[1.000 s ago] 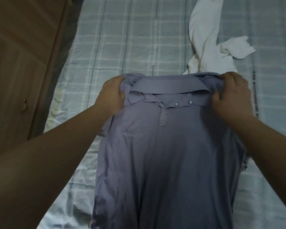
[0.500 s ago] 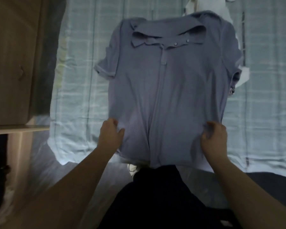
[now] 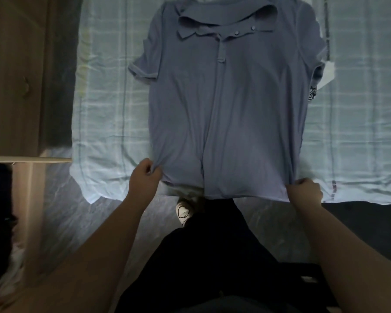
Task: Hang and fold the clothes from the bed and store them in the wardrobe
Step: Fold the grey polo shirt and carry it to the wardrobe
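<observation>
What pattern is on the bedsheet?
The sheet is a pale blue plaid, clearest in the head view.

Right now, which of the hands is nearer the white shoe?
Left. The left hand grips the shirt just above-left of the white shoe; the right hand grips it far to the shoe's right.

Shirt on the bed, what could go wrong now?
The shirt has its hem right at the bed edge, so it might slide off if let go. One sleeve lies on a white cloth, which could get folded in. Tugging the pinched corners may crease it.
</observation>
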